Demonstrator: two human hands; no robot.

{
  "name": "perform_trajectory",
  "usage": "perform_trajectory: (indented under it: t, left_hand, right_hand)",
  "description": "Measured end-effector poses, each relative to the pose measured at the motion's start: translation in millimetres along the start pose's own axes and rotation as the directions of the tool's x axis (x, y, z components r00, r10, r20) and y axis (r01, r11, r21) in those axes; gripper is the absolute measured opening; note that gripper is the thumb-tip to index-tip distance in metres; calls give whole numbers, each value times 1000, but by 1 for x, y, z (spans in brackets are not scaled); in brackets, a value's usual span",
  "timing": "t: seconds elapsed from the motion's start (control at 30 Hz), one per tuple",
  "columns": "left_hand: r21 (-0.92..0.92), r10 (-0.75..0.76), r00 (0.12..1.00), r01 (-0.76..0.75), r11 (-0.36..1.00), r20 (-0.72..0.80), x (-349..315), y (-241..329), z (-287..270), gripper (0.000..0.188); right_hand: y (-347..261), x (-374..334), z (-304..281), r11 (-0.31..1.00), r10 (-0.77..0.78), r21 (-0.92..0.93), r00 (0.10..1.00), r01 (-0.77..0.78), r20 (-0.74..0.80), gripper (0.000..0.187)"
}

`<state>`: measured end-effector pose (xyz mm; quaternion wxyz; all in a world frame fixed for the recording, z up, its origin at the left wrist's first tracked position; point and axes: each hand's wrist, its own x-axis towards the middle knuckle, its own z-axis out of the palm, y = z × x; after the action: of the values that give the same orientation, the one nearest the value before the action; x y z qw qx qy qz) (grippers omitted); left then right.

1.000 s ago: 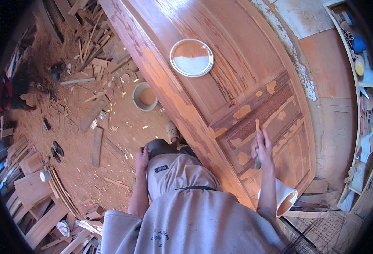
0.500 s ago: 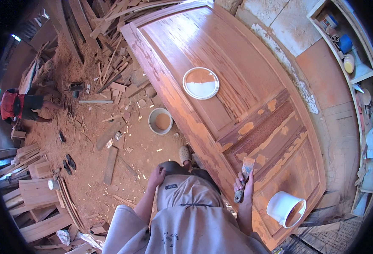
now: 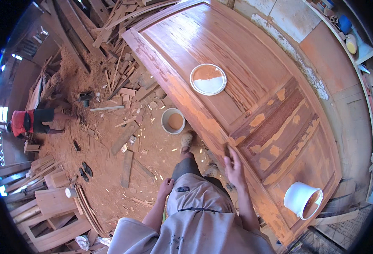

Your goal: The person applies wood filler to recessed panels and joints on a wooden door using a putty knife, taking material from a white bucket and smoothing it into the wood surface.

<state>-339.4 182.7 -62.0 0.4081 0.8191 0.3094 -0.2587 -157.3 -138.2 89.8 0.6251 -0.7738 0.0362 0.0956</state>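
A panelled wooden door (image 3: 203,38) lies along my right side, with patches of light orange filler on its lower rails and edge. Over its near edge is my right hand (image 3: 236,171), closed on a putty knife (image 3: 226,148); the tool is turned edge-on and mostly hidden by the fingers. Beside my left thigh hangs my left hand (image 3: 166,187), its fingers curled with nothing visible in them. A round white lid (image 3: 208,88) holding orange filler rests on the upper door panel. Near the lower end stands a white tub (image 3: 297,199) with filler inside.
On the floor is a bucket (image 3: 166,122) with brownish content. Scrap wood (image 3: 118,76) piles up at the far left, with boards (image 3: 53,201) at lower left. A person in red (image 3: 23,122) bends over at the left. Shelves (image 3: 360,55) line the right.
My right hand has moved left and up from over the door to its near edge, turning the putty knife edge-on. My left hand has slipped off the thigh. The view has shifted.
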Motion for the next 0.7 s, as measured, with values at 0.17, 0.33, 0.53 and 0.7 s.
perform_trajectory:
  t: [0.17,0.33,0.53,0.7]
  left_hand:
    - [35,16,999,-15,999,-35,52,9,-32,44]
    - [-159,-2,994,-15,987,-107,107,29,-105,43]
    - [-158,-115,984,93,983,-138,176,-1,-158,42]
    - [-276,-111,991,88,957,-70,194,53,-182,43]
  right_hand:
    - [-20,89,56,702,-101,-684,978,200,182,52]
    - [-11,146,76,602,-57,-781,984,169,169,49]
    - [-19,172,95,554,-6,-815,980,168,198,46]
    - [-24,163,84,543,28,-827,981,147,193,44]
